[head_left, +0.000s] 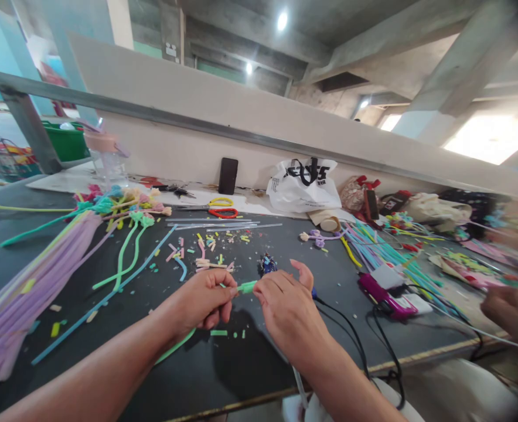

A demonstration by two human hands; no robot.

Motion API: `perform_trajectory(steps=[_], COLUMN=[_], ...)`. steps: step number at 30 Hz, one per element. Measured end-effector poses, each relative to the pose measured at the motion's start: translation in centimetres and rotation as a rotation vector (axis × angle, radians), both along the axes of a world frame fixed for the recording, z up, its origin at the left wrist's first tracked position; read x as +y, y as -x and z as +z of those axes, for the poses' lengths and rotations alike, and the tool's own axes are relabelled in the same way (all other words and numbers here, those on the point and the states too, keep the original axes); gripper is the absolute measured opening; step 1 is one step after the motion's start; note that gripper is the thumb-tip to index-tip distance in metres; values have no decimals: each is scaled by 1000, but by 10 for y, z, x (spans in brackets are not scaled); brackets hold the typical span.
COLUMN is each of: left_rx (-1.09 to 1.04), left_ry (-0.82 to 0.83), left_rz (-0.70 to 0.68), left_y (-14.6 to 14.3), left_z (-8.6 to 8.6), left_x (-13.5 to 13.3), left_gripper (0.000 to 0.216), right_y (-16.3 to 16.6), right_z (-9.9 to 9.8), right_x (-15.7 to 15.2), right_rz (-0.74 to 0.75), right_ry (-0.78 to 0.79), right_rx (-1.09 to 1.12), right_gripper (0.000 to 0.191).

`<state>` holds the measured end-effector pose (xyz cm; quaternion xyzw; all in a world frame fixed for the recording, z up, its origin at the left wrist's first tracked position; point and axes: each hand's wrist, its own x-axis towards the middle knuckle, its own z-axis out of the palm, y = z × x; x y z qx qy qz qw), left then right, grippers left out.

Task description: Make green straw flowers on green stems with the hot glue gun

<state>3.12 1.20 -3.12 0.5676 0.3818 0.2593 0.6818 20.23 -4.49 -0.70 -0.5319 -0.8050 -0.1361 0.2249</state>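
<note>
Left hand (210, 299): thumb and forefinger pinched on the left end of a short light-green piece (247, 287), located between both hands, above the dark tabletop (250, 375). Right hand (288, 302): fingers at its right end; I cannot tell how firmly they grip. Beyond, a black smartphone (228, 176) stands upright near a white bag (300, 190).

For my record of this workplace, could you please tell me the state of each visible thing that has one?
Left hand: pinching the green piece
Right hand: closed on the green piece
Green piece: held between the hands
Scissors: lying flat; blade opening unclear
Phone: upright, dark
Bottle: upright
White bag: standing
Purple strands: bundled, lying flat
</note>
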Motion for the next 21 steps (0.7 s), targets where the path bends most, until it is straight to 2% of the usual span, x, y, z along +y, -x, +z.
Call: perform_trajectory(steps=[11, 21], left_rx=[-5, 9], left_ry=[18, 70], left_rz=[-48, -76], left_y=[0, 3], left_z=[0, 5], left_x=[0, 0], left_gripper=[18, 22], right_y=[-2, -2], right_z=[0, -1], right_x=[1, 0], right_rz=[-11, 8], right_ry=[64, 34], right_rx=[-59, -52], right_gripper=[22, 18])
